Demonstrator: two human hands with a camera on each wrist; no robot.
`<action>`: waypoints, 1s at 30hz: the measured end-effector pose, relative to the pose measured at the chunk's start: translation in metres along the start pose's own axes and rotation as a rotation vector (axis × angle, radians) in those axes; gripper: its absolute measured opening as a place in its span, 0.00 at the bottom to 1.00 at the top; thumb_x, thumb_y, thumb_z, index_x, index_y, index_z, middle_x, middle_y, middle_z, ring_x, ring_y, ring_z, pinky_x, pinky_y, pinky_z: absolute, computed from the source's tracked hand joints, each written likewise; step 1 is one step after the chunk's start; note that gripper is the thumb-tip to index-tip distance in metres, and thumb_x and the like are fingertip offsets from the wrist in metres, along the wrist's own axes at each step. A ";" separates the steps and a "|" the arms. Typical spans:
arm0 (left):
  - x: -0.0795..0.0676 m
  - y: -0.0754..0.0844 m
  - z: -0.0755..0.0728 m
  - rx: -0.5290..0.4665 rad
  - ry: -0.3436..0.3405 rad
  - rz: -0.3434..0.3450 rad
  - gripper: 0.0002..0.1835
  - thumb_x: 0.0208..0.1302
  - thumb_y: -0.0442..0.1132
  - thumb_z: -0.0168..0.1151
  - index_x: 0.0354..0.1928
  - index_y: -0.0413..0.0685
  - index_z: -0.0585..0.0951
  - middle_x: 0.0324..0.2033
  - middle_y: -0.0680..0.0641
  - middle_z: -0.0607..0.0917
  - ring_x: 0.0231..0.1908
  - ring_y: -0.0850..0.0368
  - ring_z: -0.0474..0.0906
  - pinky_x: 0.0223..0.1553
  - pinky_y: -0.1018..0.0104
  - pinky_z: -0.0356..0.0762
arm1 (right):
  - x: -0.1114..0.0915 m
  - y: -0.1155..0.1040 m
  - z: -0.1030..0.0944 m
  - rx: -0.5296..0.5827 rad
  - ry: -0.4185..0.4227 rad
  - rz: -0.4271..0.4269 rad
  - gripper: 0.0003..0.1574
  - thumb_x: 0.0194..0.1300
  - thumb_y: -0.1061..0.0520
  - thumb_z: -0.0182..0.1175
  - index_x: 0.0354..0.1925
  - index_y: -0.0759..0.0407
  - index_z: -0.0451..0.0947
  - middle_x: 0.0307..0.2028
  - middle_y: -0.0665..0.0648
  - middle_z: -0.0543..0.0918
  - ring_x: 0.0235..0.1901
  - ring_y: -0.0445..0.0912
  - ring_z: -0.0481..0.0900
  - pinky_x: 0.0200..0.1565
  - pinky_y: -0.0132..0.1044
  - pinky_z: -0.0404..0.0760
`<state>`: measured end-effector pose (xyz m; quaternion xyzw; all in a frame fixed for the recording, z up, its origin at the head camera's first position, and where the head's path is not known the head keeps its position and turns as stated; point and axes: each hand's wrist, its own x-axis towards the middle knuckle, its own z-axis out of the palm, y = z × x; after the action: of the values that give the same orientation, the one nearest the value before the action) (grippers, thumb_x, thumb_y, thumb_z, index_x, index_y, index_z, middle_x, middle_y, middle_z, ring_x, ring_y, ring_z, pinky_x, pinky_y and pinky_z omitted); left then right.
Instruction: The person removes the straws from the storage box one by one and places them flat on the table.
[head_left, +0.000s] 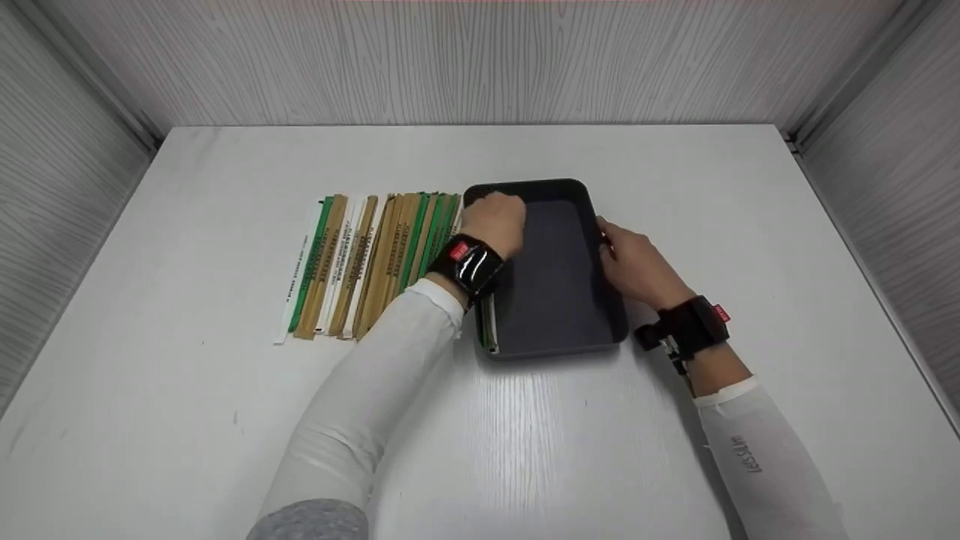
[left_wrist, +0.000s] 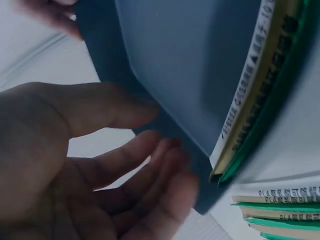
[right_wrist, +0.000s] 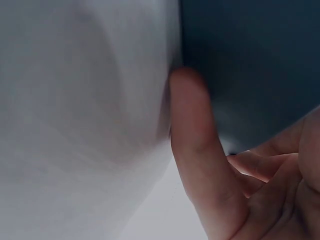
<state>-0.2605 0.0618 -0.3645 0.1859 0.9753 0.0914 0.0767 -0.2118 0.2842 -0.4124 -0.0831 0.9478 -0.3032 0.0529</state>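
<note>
A dark rectangular tray [head_left: 559, 281] lies on the table. Several thin paper-wrapped straws [left_wrist: 250, 75], white, brown and green, lie lengthwise along its left side. My left hand [head_left: 495, 223] is over the tray's far left part, its loosely bent fingers [left_wrist: 165, 165] overlapping the wall in the left wrist view, with nothing between thumb and fingers. At the tray's right side, my right hand [head_left: 637, 262] holds the wall; one straight finger [right_wrist: 195, 115] lies against it in the right wrist view.
Left of the tray, a row of wrapped straws [head_left: 337, 262] in white, brown and green lies side by side on the white table [head_left: 187, 420]. Grey wood-grain panels [head_left: 480, 64] stand behind and at both sides.
</note>
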 end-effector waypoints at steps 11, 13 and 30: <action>0.007 0.014 0.015 0.199 -0.052 -0.087 0.12 0.73 0.35 0.60 0.51 0.42 0.88 0.45 0.42 0.90 0.42 0.53 0.88 0.41 0.58 0.87 | 0.000 -0.002 -0.001 0.009 -0.007 -0.005 0.33 0.81 0.63 0.41 0.78 0.72 0.53 0.71 0.74 0.69 0.61 0.60 0.77 0.61 0.53 0.76; 0.005 0.016 0.015 0.213 -0.053 -0.081 0.12 0.74 0.35 0.59 0.51 0.42 0.88 0.46 0.42 0.90 0.43 0.53 0.88 0.41 0.59 0.87 | -0.001 -0.002 -0.001 0.005 -0.011 -0.003 0.33 0.81 0.63 0.41 0.78 0.72 0.52 0.71 0.74 0.69 0.60 0.60 0.77 0.59 0.53 0.76; 0.004 0.022 0.023 -0.079 -0.133 0.073 0.13 0.66 0.27 0.57 0.48 0.37 0.87 0.54 0.40 0.86 0.51 0.48 0.84 0.52 0.55 0.83 | 0.000 0.000 -0.001 0.003 -0.008 -0.012 0.33 0.81 0.63 0.41 0.78 0.72 0.53 0.72 0.74 0.68 0.58 0.59 0.77 0.59 0.53 0.76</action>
<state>-0.2524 0.0873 -0.3824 0.2236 0.9563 0.1200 0.1451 -0.2118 0.2850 -0.4113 -0.0900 0.9466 -0.3045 0.0552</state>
